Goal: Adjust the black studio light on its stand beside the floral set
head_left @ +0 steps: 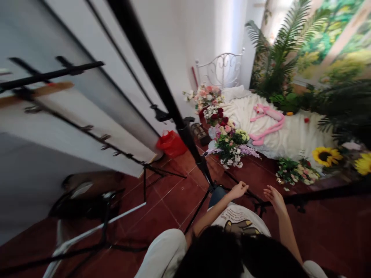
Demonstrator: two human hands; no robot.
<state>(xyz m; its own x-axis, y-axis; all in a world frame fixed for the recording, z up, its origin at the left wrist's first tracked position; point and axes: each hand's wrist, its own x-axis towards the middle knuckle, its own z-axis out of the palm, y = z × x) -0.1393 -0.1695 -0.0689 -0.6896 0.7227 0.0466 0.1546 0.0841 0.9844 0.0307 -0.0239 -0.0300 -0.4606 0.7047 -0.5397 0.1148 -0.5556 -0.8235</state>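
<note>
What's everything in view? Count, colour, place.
Headboard: 1, white, upper centre
Bedding: 1, cream, below headboard
Plush toy: 1, pink, on bedding
Flower bunches: several, mixed, beside bedding
Sunflowers: 2, yellow, right
Fronds: several, green, upper right
Garden scene: 1, green, upper right
Tiles: many, red, floor
Bag: 1, red, on tiles
Sheeting: count unclear, white, left
Clips: several, metallic, left
Poles: several, black, throughout
Left hand: 1, bare, centre-right
Right hand: 1, bare, farther right

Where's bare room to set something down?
Floor tiles below the red bag, between white pole and black stand leg; some cream bedding right of the pink toy. Crowded: flowers lining the bedding, black bar beside the right hand.
</note>
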